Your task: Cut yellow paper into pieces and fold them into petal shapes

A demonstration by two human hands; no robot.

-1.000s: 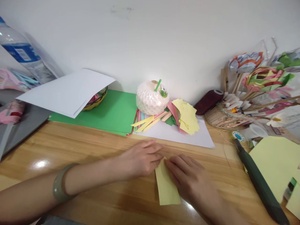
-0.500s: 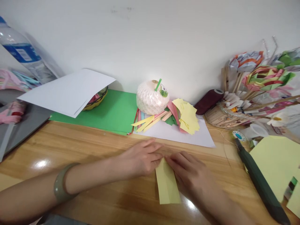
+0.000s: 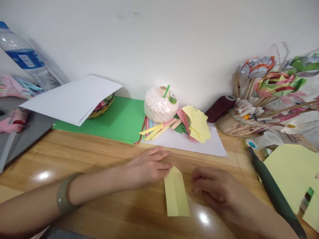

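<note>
A narrow yellow paper strip [image 3: 176, 194] lies on the wooden table. Its top end has the corners folded to a blunt point, and a crease runs down its length. My left hand [image 3: 151, 169], with a bangle [image 3: 66, 192] on the wrist, lies with fingers stretched out, their tips touching the strip's upper left edge. To the right of the strip, and apart from it, is my right hand [image 3: 216, 191], its fingers curled in and somewhat blurred. I see nothing in it.
Behind lie green sheets [image 3: 119, 121], a wrapped coconut [image 3: 159, 105] and yellow paper pieces [image 3: 199, 124]. A dark green cutter-like tool [image 3: 275, 192] and yellow sheets [image 3: 286, 172] are at right, near a basket [image 3: 238, 124] of paper flowers. White sheets [image 3: 74, 96] lean at left.
My right hand has let go of the yellow strip's top and moved right, uncovering its folded end. My left hand has stayed nearly in place.
</note>
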